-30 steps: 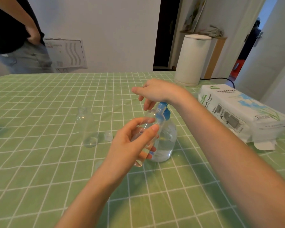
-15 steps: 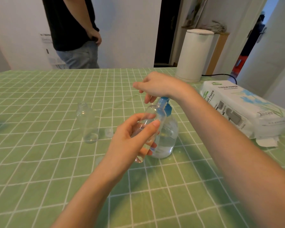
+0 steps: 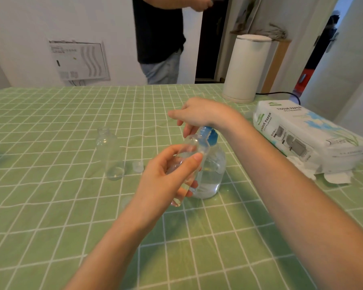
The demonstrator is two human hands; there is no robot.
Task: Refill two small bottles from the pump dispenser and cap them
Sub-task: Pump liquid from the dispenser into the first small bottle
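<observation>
- small bottle (image 3: 194,147) in the left hand (image 3: 170,174), why is it tipped like that?
- so its mouth meets the blue spout of the pump dispenser (image 3: 212,170). fingers and thumb wrap round the clear body, and it is lifted off the table (image 3: 50,206), neck up against the nozzle.
- and the right hand (image 3: 197,114)?
- palm down on top of the pump head, fingers relaxed and draped over it, thumb out to the side. it grips nothing; i judge it is there to press down.
- any liquid in the held one?
- cannot tell, it is clear on clear.
- the other one?
- second bottle (image 3: 110,155) stands upright and uncapped, off to the left, apart from the pumping. a cap (image 3: 138,165) lies just beside it, within easy reach for closing.
- how far along?
- early, i'd say: the first fill is in hand and neither bottle is capped. if the mouth slips off the spout, liquid lands on the cloth; the tissue pack (image 3: 302,130) on the right is handy.
</observation>
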